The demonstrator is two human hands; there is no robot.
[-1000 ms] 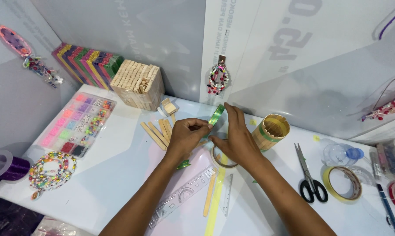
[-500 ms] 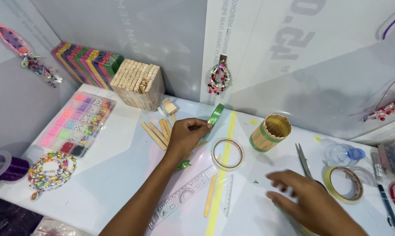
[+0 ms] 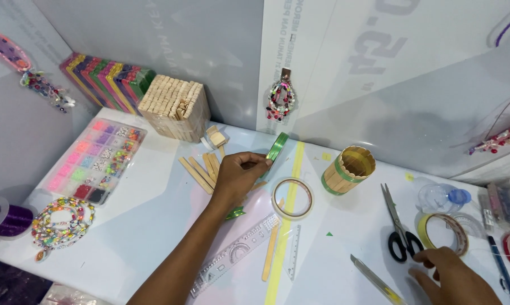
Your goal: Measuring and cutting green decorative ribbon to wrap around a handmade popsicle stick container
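Note:
My left hand (image 3: 239,176) pinches a strip of shiny green ribbon (image 3: 277,147) near the middle of the white table, over a fan of wooden craft sticks (image 3: 201,169). A short green ribbon scrap (image 3: 235,213) lies just below that hand. My right hand (image 3: 450,275) is at the lower right, fingers spread and empty, touching the black handles of the scissors (image 3: 399,226). A utility knife (image 3: 373,277) lies just left of it. A clear tape roll (image 3: 293,197) rests between the hands, and a stick-built cup with a green band (image 3: 348,169) stands behind it.
A bead organiser box (image 3: 94,161), a bead bracelet pile (image 3: 60,221) and a purple spool (image 3: 6,214) sit at left. A stick box (image 3: 175,107) stands at the back. A clear ruler (image 3: 235,254), tape rolls (image 3: 442,232) and a plastic bottle (image 3: 441,197) lie about.
My right hand left the ribbon beside my left hand and travelled to the lower right, reaching the scissors. The left hand stayed, still pinching the green ribbon.

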